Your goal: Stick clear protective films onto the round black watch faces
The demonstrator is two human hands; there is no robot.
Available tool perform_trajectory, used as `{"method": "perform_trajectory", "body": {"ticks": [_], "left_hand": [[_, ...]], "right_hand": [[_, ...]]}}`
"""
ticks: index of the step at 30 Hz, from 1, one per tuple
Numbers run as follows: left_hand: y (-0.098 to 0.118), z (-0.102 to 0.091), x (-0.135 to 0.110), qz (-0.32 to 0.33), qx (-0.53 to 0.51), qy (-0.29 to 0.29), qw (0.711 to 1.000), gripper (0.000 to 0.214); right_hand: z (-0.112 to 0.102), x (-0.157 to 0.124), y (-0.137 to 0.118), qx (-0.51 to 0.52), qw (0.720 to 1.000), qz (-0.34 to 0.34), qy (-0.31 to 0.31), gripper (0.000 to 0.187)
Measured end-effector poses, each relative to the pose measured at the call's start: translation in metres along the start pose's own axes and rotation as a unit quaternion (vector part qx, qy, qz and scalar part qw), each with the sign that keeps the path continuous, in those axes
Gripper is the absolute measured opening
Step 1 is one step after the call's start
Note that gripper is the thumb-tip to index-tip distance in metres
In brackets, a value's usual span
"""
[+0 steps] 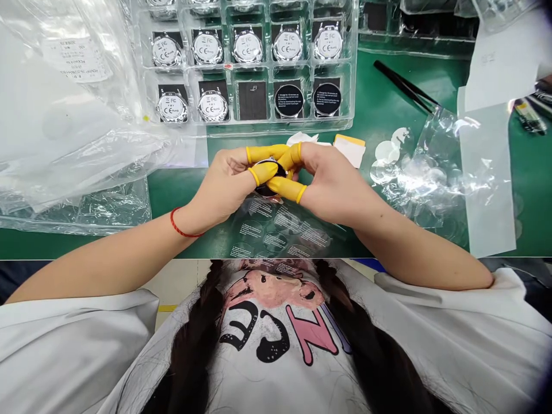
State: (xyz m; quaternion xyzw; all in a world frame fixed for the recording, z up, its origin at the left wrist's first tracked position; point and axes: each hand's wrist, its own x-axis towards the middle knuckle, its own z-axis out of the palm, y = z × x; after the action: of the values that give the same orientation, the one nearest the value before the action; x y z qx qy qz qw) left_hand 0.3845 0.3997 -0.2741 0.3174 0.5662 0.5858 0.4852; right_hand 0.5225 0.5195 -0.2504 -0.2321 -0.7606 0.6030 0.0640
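Note:
Both hands meet over the green bench, their fingertips in yellow finger cots. A round dark-faced watch case (263,188) sits between them, partly hidden by the fingers. My left hand (230,181) grips its left side, thumb on the face. From the right, my right hand (325,178) pinches it with thumb and fingers. Just below lies a clear sheet of round printed film stickers (276,238). Above, a clear plastic tray (207,127) holds watch cases; most show silver backs, while two in the front row show dark faces with printed text. One front-row pocket holds only a dark pad.
Black tweezers (405,85) lie to the right of the tray. Crumpled clear film (431,178) and round film pieces (387,152) lie at the right, beside a white paper strip (489,190). Plastic bags (73,126) cover the left side. A yellow-edged white pad (350,150) lies behind my right hand.

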Motion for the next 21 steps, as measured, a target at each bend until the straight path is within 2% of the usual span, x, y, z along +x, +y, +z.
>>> {"method": "perform_trajectory", "body": {"ticks": [7,14,18,21], "left_hand": [[0.000,0.003,0.002,0.013,0.025,0.006,1.000,0.028],[-0.009,-0.001,0.005,-0.006,0.017,0.001,1.000,0.067],[-0.018,-0.004,0.007,-0.004,-0.015,0.003,1.000,0.072],[-0.015,-0.002,0.008,-0.029,-0.065,-0.010,0.997,0.074]], "right_hand": [[-0.001,0.003,-0.004,-0.008,1.000,0.028,-0.006,0.022],[-0.002,0.010,-0.002,0.036,0.996,0.064,-0.046,0.023],[0.000,0.007,0.000,0.017,0.998,0.049,-0.023,0.022],[-0.004,0.012,-0.004,0.026,0.999,0.021,-0.011,0.017]]}}
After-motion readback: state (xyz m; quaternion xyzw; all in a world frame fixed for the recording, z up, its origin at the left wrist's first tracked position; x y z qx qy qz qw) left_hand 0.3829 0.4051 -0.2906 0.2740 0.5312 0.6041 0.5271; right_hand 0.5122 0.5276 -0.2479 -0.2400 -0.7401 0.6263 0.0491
